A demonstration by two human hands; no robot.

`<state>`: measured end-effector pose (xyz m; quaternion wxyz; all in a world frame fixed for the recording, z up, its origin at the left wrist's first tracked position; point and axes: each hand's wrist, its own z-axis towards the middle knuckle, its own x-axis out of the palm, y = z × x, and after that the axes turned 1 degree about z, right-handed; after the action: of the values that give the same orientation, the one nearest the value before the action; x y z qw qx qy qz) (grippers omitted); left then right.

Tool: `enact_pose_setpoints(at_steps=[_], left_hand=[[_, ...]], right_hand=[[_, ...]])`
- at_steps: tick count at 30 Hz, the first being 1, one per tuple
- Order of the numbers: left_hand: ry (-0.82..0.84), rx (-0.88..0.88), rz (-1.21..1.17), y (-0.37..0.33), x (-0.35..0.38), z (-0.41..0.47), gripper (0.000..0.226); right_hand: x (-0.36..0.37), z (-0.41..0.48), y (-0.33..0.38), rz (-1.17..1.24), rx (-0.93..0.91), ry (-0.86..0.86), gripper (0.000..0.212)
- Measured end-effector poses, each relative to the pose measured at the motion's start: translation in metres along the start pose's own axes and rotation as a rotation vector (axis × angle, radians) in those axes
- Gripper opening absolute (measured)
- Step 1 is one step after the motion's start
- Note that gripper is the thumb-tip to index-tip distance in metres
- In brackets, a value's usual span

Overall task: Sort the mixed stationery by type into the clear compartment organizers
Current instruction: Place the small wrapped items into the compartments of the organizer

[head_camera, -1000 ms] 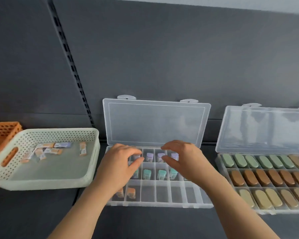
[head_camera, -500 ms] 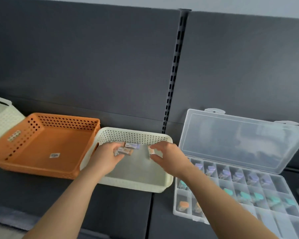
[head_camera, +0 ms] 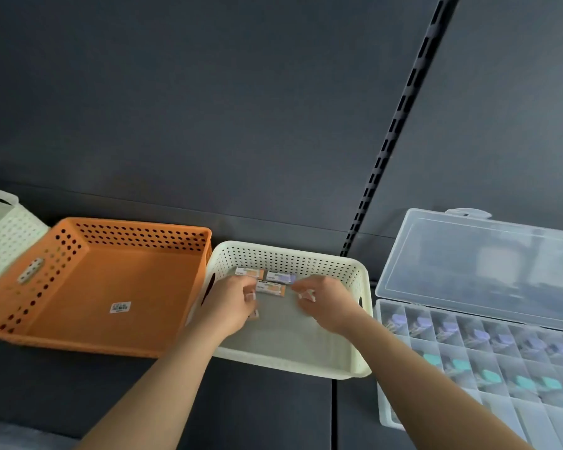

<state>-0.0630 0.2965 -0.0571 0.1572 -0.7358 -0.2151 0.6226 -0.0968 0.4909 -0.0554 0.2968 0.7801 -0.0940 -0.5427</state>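
The orange basket (head_camera: 62,254) has walls dotted with rows of round holes and a white label (head_camera: 120,307) with dark print on its floor. At its 3 o'clock a cream basket (head_camera: 290,362) carries the same dot pattern, and at its 9 o'clock a white basket (head_camera: 4,235) is dotted alike. In the cream basket lie an orange-and-white packet (head_camera: 250,273) and, at its 3 o'clock, a lilac-and-white packet (head_camera: 281,277). The clear organizer (head_camera: 478,258) shows 1 row of lilac pieces (head_camera: 481,335) with a row of teal pieces (head_camera: 488,374) at its 6 o'clock, before dark grey wall panels (head_camera: 208,108) split by a black slotted rail (head_camera: 394,131).
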Motion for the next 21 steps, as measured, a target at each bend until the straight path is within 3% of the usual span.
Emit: enact_pose_setpoints(at_steps=[3, 6, 9, 15, 19, 21], left_hand=[[-0.042, -0.043, -0.126, 0.003, -0.001, 0.001, 0.045], [-0.079, -0.071, -0.126, 0.006, -0.002, 0.001, 0.046], [-0.089, -0.058, -0.037, 0.007, -0.002, 0.000, 0.047], [-0.054, -0.044, 0.166, -0.001, 0.002, 0.004, 0.049], [-0.056, -0.059, 0.207, -0.006, 0.008, 0.009, 0.056], [-0.069, -0.098, 0.187, -0.007, 0.006, 0.009, 0.062]], right_hand=[[0.003, 0.006, 0.008, 0.049, -0.059, -0.060, 0.032], [0.012, 0.018, 0.015, -0.041, -0.128, -0.007, 0.036], [0.019, 0.025, 0.013, -0.124, -0.134, 0.022, 0.040], [0.015, 0.023, 0.009, -0.128, -0.124, 0.031, 0.022], [0.011, 0.018, -0.001, -0.187, -0.047, 0.026, 0.043], [0.009, 0.015, -0.008, -0.231, 0.004, 0.016, 0.035]])
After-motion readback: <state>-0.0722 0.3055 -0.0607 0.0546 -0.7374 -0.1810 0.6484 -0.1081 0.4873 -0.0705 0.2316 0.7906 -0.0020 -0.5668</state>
